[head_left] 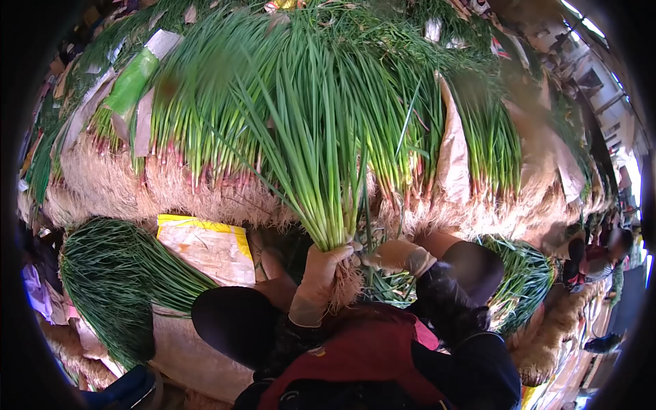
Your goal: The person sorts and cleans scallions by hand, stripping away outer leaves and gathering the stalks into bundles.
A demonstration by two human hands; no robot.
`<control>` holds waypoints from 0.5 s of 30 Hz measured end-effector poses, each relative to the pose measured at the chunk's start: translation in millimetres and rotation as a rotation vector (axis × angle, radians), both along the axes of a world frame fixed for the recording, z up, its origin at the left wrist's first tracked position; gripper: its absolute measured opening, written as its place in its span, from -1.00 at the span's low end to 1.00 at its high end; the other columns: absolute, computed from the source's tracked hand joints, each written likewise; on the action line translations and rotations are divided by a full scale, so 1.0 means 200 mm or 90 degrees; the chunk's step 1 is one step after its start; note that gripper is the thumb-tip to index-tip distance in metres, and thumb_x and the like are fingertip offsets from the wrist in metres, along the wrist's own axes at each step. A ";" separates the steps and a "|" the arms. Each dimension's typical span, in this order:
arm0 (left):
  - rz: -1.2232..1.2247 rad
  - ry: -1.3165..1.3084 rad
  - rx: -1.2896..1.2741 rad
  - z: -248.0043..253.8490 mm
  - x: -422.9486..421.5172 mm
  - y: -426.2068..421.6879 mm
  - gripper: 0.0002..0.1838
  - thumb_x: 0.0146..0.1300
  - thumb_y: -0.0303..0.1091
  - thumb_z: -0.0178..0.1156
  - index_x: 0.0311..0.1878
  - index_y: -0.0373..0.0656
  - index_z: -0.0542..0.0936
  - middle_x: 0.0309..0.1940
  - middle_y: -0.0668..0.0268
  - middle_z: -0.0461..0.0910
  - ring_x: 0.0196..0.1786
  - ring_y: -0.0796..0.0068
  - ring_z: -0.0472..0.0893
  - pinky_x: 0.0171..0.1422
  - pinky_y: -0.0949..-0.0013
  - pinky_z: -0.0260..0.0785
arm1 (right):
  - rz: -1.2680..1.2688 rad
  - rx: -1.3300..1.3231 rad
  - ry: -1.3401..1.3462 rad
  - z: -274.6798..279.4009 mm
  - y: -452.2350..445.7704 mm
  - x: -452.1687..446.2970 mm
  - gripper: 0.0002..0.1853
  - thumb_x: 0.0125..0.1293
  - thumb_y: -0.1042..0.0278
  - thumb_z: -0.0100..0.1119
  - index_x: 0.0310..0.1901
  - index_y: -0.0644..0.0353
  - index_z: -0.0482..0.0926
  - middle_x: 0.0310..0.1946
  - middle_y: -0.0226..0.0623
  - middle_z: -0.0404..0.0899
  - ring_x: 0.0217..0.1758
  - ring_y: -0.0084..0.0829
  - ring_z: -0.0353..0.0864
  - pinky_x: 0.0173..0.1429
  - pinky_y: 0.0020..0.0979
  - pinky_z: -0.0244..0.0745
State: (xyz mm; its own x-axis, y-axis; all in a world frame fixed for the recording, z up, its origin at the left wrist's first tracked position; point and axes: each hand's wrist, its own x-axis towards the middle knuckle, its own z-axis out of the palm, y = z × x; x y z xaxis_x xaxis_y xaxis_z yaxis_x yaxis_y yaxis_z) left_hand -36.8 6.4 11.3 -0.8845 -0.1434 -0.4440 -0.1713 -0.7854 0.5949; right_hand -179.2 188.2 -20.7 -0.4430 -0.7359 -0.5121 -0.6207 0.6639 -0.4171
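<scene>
Gloved left hand (316,280) is closed around the base of a bunch of green onions (321,184), just above its pale roots (346,283). The bunch stands roughly upright in front of the body, its leaves fanning upward. Gloved right hand (400,257) is at the other side of the base, fingertips toward it; whether they grip anything, I cannot tell.

Just below is the red garment (362,348) on the person's torso. The left knee (229,321) and right knee (475,270) flank the hands and limit sideways movement. Beyond the left knee lie a dark green heap of onions (109,273) and a yellow-edged sack (205,249); past the right knee is another green heap (525,283).

Ahead, a long row of onions (219,137) crosses the view, its root fringe (178,195) forming the near edge. Only a narrow gap separates that edge from the knees, and the held leaves overlap the row. A brown sheet (452,147) stands within the row, and a green wrapper (130,82) lies toward its left end. Farther off at the right, another person (601,260) is near the row's end.
</scene>
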 end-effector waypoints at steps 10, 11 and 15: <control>0.050 -0.025 -0.078 -0.09 -0.02 0.08 -0.78 0.21 -0.65 0.28 -0.06 -0.38 0.61 -0.28 0.17 0.70 -0.35 0.40 0.69 -0.28 0.41 0.56 | -0.314 -0.110 0.173 0.24 -0.33 0.00 -0.52 0.46 -0.04 0.07 -0.18 0.34 0.62 -0.36 0.15 0.66 -0.30 0.06 0.70 -0.12 -0.06 0.60; 0.053 -0.028 -0.092 -0.10 -0.01 0.08 -0.78 0.20 -0.65 0.29 -0.07 -0.38 0.61 -0.29 0.18 0.69 -0.36 0.40 0.69 -0.30 0.42 0.56 | -0.291 -0.061 0.202 0.25 -0.32 0.00 -0.54 0.46 -0.02 0.05 -0.25 0.31 0.61 -0.41 0.14 0.65 -0.32 0.08 0.69 -0.14 -0.04 0.60; 0.045 -0.023 -0.086 -0.11 -0.02 0.07 -0.79 0.20 -0.64 0.30 -0.08 -0.37 0.61 -0.29 0.18 0.69 -0.35 0.40 0.69 -0.26 0.41 0.57 | -0.147 -0.206 0.221 0.15 -0.24 -0.07 -0.72 0.42 0.23 0.13 -0.34 0.28 0.60 -0.52 -0.02 0.63 -0.50 -0.06 0.66 -0.29 -0.12 0.58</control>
State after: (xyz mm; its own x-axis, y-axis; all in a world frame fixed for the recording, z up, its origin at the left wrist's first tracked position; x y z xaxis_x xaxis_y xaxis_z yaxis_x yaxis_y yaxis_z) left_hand -40.3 19.8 -10.0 -0.8541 -0.2648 -0.4476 -0.1420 -0.7093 0.6905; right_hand -192.3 141.0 10.2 -0.7155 -0.6951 -0.0698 -0.6111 0.6712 -0.4197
